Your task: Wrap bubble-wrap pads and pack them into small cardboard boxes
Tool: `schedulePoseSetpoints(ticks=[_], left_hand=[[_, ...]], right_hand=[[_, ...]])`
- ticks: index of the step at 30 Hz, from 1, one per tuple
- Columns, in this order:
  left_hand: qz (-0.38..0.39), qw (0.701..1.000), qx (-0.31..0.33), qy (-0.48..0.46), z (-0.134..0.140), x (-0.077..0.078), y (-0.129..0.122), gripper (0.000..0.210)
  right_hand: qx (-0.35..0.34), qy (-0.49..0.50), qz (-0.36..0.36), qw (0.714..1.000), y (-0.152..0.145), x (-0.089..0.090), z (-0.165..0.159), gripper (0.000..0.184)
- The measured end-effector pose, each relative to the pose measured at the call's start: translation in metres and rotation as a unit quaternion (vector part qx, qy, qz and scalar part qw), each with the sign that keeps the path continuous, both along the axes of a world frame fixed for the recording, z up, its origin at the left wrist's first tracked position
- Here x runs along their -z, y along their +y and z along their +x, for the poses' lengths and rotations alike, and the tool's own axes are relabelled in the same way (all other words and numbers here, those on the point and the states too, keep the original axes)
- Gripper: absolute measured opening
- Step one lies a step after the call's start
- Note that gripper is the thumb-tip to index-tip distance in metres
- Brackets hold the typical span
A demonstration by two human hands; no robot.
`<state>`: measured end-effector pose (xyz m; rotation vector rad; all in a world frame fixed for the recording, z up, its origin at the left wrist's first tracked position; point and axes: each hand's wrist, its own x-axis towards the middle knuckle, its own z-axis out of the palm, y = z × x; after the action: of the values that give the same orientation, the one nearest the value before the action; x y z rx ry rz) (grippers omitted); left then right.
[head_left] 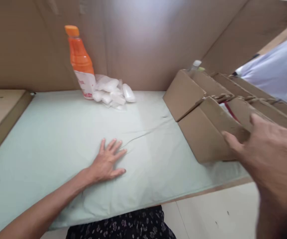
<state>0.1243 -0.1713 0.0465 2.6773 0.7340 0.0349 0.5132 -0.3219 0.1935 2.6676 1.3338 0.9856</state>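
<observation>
My left hand (107,161) lies flat on the pale green tabletop (58,132), fingers spread and nothing held. At the right, my right hand (270,149) reaches over a cardboard organizer (208,132) divided into several bins. Its thumb stands apart from the fingers along the near bin's edge. Most of those fingertips dip out of sight behind the hand, and I see nothing held in it. Inside the front bin shows something white with a dark red edge (230,112). A clear bottle with a whitish cap (196,63) pokes up from a rear bin.
An orange bottle with a white label (82,63) stands by the back cardboard wall (138,43). White plump packets (110,91) are heaped beside it. A flat cardboard box (4,113) occupies the left. Light-coloured cloth (272,69), perhaps another person's clothing, shows beyond the organizer.
</observation>
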Motion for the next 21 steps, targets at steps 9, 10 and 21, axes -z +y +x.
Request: schedulePoseSetpoints(ticks=[9,10,21], left_hand=[[-0.214,0.964,0.128,-0.095,-0.017,-0.014,-0.084,0.073],[-0.244,0.959,0.097,-0.106,-0.025,-0.017,-0.084,0.068],[-0.198,0.872,-0.277,-0.351,-0.098,-0.021,-0.062,0.086]], right_hand=[[-0.225,-0.006,0.009,0.974,-0.025,0.01,-0.027,0.022],[-0.281,-0.008,0.025,0.959,-0.029,0.009,-0.044,0.021],[-0.527,0.166,0.125,0.824,-0.034,0.008,-0.147,0.049]])
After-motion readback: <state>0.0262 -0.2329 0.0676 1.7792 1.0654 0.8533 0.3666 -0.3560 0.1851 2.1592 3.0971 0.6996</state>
